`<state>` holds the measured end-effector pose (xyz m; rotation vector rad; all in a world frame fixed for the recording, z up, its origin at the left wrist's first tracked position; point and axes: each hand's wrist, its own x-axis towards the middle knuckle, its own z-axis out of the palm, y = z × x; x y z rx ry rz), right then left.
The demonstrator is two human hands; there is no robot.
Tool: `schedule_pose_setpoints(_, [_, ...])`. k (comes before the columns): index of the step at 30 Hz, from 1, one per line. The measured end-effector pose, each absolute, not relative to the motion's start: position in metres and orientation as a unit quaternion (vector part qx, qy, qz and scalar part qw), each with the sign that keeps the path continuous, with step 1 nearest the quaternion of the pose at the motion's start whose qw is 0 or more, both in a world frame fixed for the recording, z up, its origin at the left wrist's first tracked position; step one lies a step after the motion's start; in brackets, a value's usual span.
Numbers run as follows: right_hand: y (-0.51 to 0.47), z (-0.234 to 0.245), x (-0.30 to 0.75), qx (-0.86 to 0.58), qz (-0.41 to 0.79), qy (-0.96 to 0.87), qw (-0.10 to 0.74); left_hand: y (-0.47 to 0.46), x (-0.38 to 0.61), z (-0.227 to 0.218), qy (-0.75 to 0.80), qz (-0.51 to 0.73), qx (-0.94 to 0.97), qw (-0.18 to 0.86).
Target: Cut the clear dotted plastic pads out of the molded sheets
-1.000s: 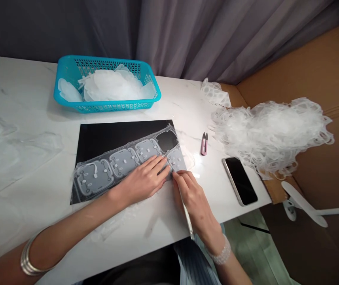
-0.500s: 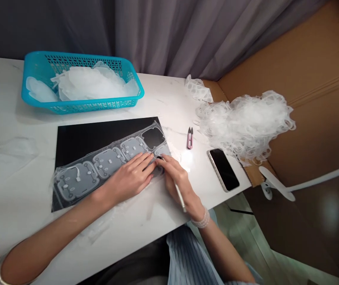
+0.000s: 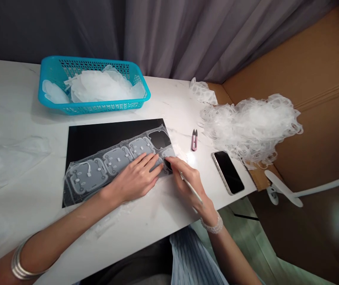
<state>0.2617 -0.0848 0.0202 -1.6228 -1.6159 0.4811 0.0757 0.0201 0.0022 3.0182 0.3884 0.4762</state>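
One clear sheet point(image 3: 118, 159), long axis slanting lower left to upper right; left hand point(image 3: 138, 174) flat on it, fingers extended; right hand point(image 3: 187, 178) grips one slim pale tool point(image 3: 192, 188).

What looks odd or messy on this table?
The clear sheet lies slanted across the black mat, not square with it. At right, a tangled heap of translucent scraps sprawls untidily, partly over cardboard.

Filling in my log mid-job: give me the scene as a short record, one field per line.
Left hand: flat on the sheet
Right hand: holding a white tool at the sheet's right end
Mat: black, under the sheet
Basket: blue, holding white pieces
Clippers: pink, blades pointing away
Phone: face up, screen dark
Scraps: white pile beyond the phone
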Motion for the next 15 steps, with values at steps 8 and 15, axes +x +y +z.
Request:
schedule_pose_setpoints(8, [-0.090, 0.009, 0.255, -0.649, 0.112, -0.713, 0.238, 0.018, 0.083, 0.008, 0.124, 0.093, 0.986, 0.055])
schedule_pose_setpoints(15, [-0.079, 0.022, 0.270, -0.628, 0.165, -0.705, 0.287, 0.021, 0.079, 0.011, 0.120, 0.073, 0.988, 0.062])
